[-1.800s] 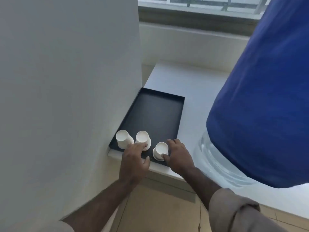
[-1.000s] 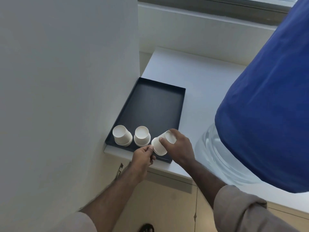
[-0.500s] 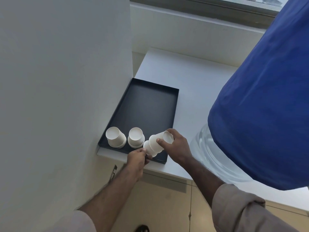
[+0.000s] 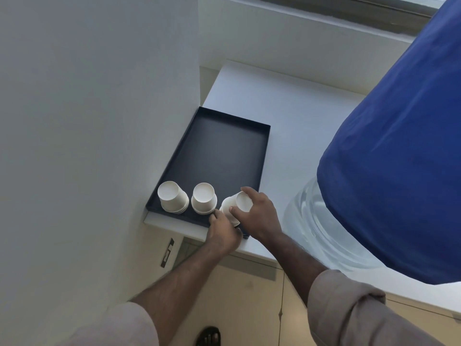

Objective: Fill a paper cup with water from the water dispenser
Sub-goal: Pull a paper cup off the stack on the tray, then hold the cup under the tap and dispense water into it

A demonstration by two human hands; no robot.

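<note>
A black tray lies on the white counter against the wall. Two stacks of upside-down white paper cups stand at its near edge. My right hand grips the top paper cup of a third stack, tilted with its base up and to the right. My left hand pinches the lower rim of that stack, whose bottom part is hidden behind my fingers. The dispenser's water bottle, under a blue cover, fills the right side; its clear shoulder shows below. No tap is in view.
A white wall stands close on the left of the tray. The white counter runs back to a window sill. Beige cabinet fronts lie below the counter edge, with a sandalled foot on the floor.
The right-hand stack went from standing on the tray to tilted. My right hand took hold of its top cup while my left hand pinched the stack's rim.
</note>
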